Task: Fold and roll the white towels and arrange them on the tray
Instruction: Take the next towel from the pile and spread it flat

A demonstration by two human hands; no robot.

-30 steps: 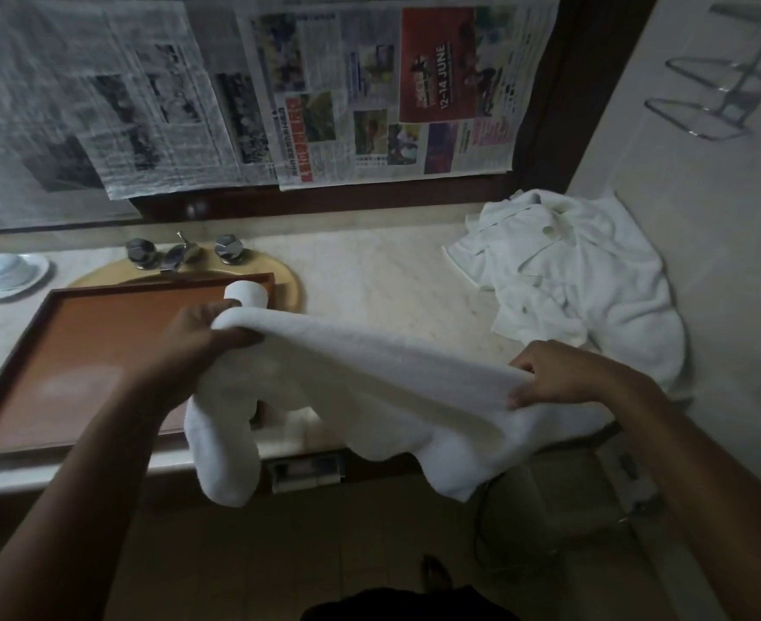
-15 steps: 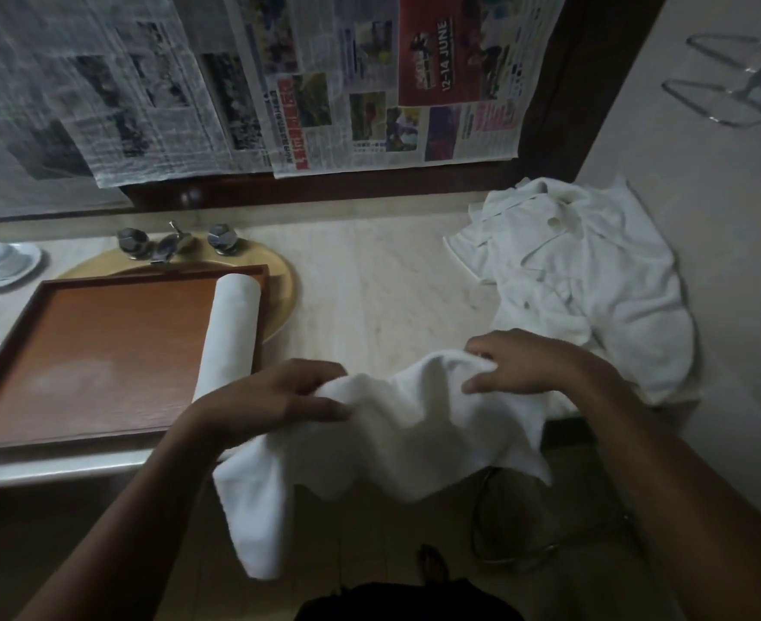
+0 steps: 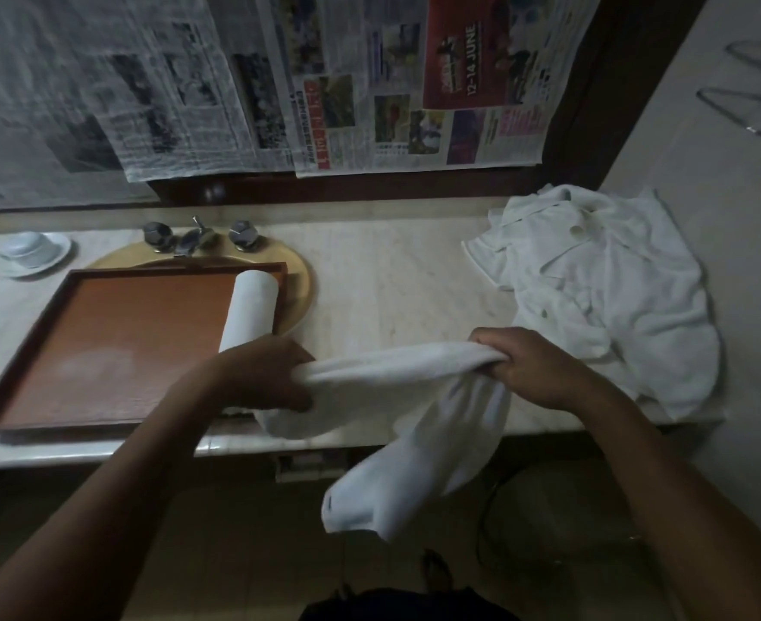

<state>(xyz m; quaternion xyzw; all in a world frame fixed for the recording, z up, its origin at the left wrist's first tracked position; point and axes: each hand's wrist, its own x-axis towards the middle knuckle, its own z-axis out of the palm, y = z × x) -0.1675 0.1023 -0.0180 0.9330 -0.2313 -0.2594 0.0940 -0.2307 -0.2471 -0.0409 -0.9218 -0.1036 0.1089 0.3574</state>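
Gripping a bunched white terry towel (image 3: 414,396) over the counter's front edge, left hand (image 3: 262,374) and right hand (image 3: 531,365) curl fingers around it, beside 1 rolled white towel (image 3: 248,311) in the brown rectangular wooden tray (image 3: 100,342)

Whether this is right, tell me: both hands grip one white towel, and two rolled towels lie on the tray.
Wrong count: the head view shows one rolled towel on the tray, not two. The left hand and right hand do grip one white towel.
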